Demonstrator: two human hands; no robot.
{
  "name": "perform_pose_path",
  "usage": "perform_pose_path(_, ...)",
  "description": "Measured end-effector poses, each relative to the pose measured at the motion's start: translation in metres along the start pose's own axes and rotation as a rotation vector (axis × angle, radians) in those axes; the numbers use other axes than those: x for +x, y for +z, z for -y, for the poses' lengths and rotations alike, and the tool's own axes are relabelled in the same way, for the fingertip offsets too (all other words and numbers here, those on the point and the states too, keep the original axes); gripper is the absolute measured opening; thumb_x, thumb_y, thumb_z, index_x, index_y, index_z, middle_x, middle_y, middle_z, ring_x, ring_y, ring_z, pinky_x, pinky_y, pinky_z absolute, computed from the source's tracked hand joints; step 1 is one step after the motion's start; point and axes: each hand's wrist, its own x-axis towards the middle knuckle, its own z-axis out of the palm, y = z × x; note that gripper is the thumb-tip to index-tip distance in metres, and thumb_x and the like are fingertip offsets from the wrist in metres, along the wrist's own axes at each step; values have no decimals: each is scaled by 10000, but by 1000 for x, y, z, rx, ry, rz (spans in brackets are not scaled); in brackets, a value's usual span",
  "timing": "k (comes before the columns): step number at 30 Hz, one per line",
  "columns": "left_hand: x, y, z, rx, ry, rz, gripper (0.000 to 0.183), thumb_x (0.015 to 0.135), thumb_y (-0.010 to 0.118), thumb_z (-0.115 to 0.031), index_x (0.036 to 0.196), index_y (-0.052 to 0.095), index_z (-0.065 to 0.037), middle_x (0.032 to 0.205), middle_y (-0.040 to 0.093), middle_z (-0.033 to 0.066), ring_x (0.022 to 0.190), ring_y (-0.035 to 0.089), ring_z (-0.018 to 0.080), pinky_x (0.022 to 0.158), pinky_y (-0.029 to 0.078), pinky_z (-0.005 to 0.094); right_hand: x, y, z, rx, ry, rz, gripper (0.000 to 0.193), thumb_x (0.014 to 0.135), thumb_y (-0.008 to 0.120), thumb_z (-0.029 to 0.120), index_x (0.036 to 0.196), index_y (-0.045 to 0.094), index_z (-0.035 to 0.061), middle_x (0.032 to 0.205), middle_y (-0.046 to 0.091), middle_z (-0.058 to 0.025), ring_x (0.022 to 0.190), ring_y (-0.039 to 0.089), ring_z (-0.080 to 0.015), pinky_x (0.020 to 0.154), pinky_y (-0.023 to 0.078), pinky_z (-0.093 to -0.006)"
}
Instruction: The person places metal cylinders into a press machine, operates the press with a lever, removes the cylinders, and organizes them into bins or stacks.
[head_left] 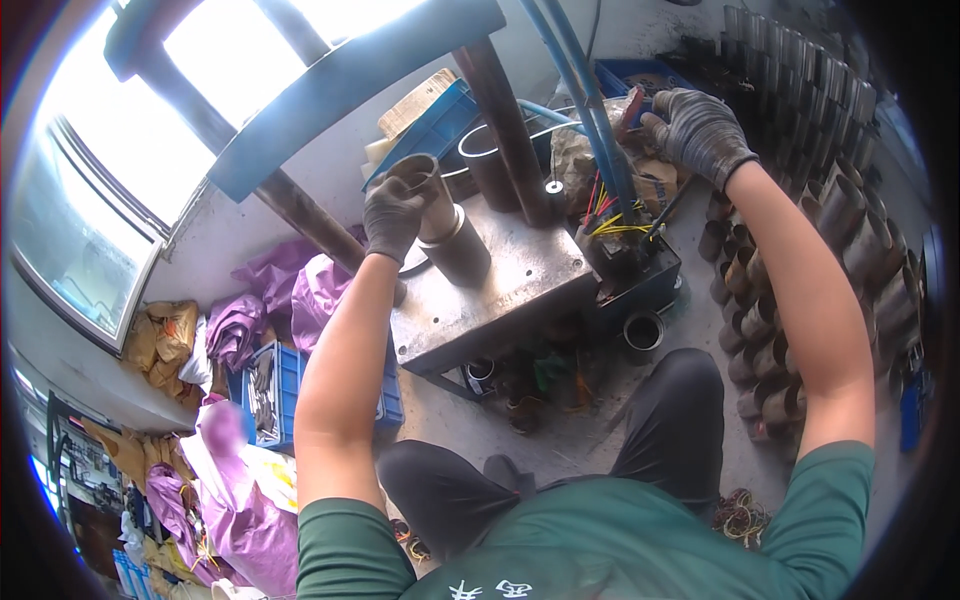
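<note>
on the steel press plate (500, 290), the gloved left hand (392, 215) is gripping a stiff, likely heavy metal tube (440, 215) by its rim, while the right hand (698, 130) is closing on a red lever (632, 108).

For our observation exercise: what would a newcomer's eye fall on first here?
The gloved left hand grips a metal tube standing on the grey press plate at centre. The gloved right hand reaches a lever at upper right, beside rows of stacked metal tubes along the right.
</note>
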Motion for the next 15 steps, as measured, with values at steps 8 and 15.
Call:
perform_pose_path(8, -32, -47, -70, -212, 277, -102, 278, 807, 849, -141, 1046, 738, -54, 1163, 697, 128, 1042, 702, 282, 881, 578, 377, -47, -15, 0, 239, -35, 78, 677, 979, 564, 717, 1070, 760, 75, 1005, 742, -162, 949, 721, -351, 875, 559, -470)
perform_pose_path(15, -165, -38, -9, -767, -84, -504, 217, 838, 871, -16, 900, 664, -26, 1358, 692, 117, 1135, 678, 204, 1007, 546, 332, -159, -7, -47, -184, -508, 25, 335, 891, 711, 300, 1125, 720, 61, 1086, 721, -157, 1105, 659, -332, 1185, 358, -541)
